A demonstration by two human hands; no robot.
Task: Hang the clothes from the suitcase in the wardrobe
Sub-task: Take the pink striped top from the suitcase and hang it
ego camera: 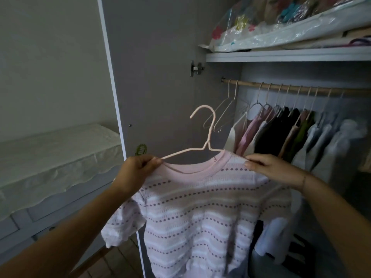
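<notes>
Clearly, on my feed the wardrobe (pixel 156 77) filled most of the view, its grey door swung open to the left and its inside open on the right. Left of the door I saw a low cabinet under a white scalloped cloth (pixel 56 153). Inside the wardrobe a row of hung clothes (pixel 281 133), white, pink, black, tan and green, crowded the right part of the wooden rail (pixel 251 83). Above it, a shelf (pixel 281 55) carried clear plastic bags (pixel 281 27) of colourful fabric.

The task's garment, a pink knitted sweater (pixel 190 207) with white bands and rows of mauve dots, hung in front of me, below and left of the rail and partly in front of the door's edge. It sat on a pale pink wire hanger (pixel 206 147), whose hook was free in the air, not on the rail. The hanger's left arm lay bare outside the collar, while its right arm ran under the knit.

My left hand (pixel 138 169) had its fingers curled, pinching the hanger's left end together with the sweater's shoulder. My right hand (pixel 267 167) pinched the knit at the other shoulder beside the collar.

Two empty hangers (pixel 229 90) dangled at the rail's left end. A metal hinge (pixel 196 68) and a small green sticker (pixel 141 149) sat on the door.
</notes>
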